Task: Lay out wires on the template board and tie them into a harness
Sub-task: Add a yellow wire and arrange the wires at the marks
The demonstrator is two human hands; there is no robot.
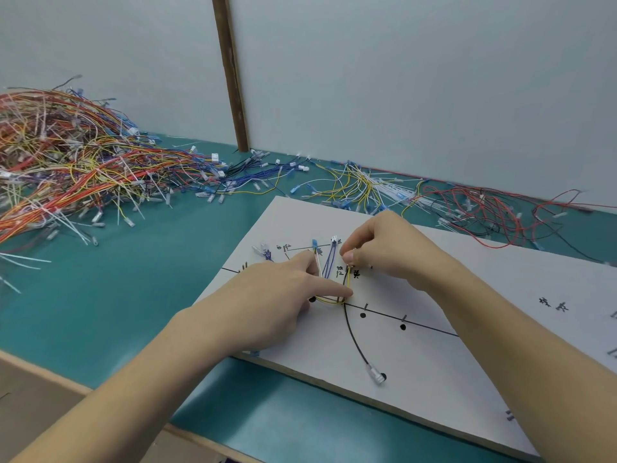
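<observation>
left hand [277, 295] lying on the white template board [417, 379], index finger stretched straight toward 3 o'clock and pressing its tip down on a yellow wire [329, 300] where this bends at the board's black line. right hand [384, 248] just at 1 o'clock from that fingertip, thumb and index finger pinched on the upper end of the yellow wire, other fingers curled. hands close together, not touching.

between the two hands, purple wires [329, 262] running up to a small white connector [334, 241] at 12 o'clock, and beside it at 11 o'clock a blue terminal [314, 243] on a white wire. from the pressed bend, a black wire [354, 335] curving down toward 5 o'clock and ending in a clear-sleeved terminal [376, 375] beside a black dot. more black dots, short pins and handwritten marks along the drawn line toward 3 o'clock.

board resting tilted on a green table mat [117, 295]. far at 10 o'clock, a big heap of tied red, orange and yellow harnesses [66, 162]. at 12 o'clock along the wall, loose yellow wires [354, 185] with blue terminals; at 2 o'clock, loose red wires [484, 208]. behind, a pale wall with a brown wooden strip [230, 71].
</observation>
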